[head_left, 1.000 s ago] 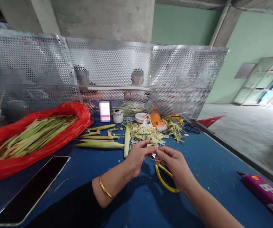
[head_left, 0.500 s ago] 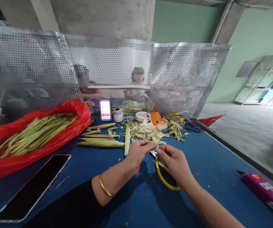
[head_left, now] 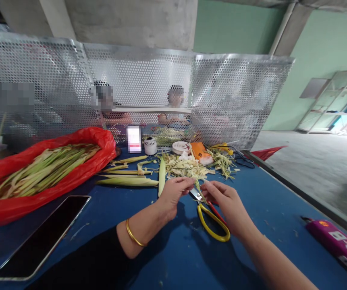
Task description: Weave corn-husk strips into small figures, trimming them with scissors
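My left hand (head_left: 175, 195), with a gold bangle on its wrist, is closed in a pinch on a thin, knotted-looking strip of green corn husk (head_left: 197, 186). The fingertips of my right hand (head_left: 226, 201) press together at the other side of that strip; its finer ends are too small to make out. Under my hands lie scissors (head_left: 211, 223) with a yellow handle loop and a red part, partly hidden by my right hand. Just beyond is a pile of shredded husk (head_left: 185, 167). A pale green husk leaf (head_left: 161, 177) lies upright-on beside my left hand.
A red plastic bag (head_left: 107, 141) of long husk leaves lies left, with a dark phone (head_left: 40, 237) before it. Behind stand a lit phone (head_left: 134, 139), a white jar (head_left: 150, 146) and perforated metal panels (head_left: 233, 92). A purple device (head_left: 336, 245) lies right.
My hands have drawn slightly apart, the right one moving a little to the right. More of the husk strip and the scissors, including the red part, now shows between them.
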Demonstrator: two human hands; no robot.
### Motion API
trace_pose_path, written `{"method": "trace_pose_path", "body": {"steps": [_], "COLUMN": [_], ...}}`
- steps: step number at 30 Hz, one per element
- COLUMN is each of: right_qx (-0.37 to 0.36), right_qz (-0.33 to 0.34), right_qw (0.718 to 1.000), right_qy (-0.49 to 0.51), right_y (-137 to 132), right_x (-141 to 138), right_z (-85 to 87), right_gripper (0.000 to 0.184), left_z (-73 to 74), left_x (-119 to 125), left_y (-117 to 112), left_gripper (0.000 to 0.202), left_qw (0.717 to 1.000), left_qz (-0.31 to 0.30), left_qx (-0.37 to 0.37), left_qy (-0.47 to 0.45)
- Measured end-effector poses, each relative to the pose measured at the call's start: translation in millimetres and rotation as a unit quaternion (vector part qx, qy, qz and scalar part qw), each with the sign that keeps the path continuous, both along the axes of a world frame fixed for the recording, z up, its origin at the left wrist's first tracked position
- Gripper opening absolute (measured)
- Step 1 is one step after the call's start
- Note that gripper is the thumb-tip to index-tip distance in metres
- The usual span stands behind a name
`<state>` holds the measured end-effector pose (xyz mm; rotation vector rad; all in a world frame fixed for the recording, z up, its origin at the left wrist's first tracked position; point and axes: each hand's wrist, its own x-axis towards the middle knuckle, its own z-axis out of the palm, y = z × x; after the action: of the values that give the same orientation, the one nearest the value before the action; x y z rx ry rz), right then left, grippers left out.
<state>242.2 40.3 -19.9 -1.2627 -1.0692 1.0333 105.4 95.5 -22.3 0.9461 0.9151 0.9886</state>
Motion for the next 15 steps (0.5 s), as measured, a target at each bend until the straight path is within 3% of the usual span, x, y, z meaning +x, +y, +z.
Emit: {"method": "trace_pose_path", "body": {"steps": [4, 10, 15], "right_qx": [-0.021, -0.015, -0.016], "right_qz": [0.039, 0.023, 0.024], "right_qw": [0.998, 0.999, 0.998], "right_qy": [-0.042, -0.041, -0.064], "right_y": [-0.1, 1.4, 0.1], "right_x": [-1.0, -2.2, -0.8], "right_z": [-4.2, -4.4, -6.1], "right_gripper": [0.033, 0.031, 0.029], "left_z": [0.1, 3.2, 0.2], "left_x": [-0.3, -2.8, -2.0], "left_y": [0.2, 3.7, 4.6], "left_gripper": [0.037, 0.055, 0.042], "left_qw": [1.0, 0.997, 0.999], "left_qz": [-0.005, 0.0, 0.009], "left_qx": [-0.012, -0.077, -0.036], "left_qy": [0.002, -0.012, 0.01]}}
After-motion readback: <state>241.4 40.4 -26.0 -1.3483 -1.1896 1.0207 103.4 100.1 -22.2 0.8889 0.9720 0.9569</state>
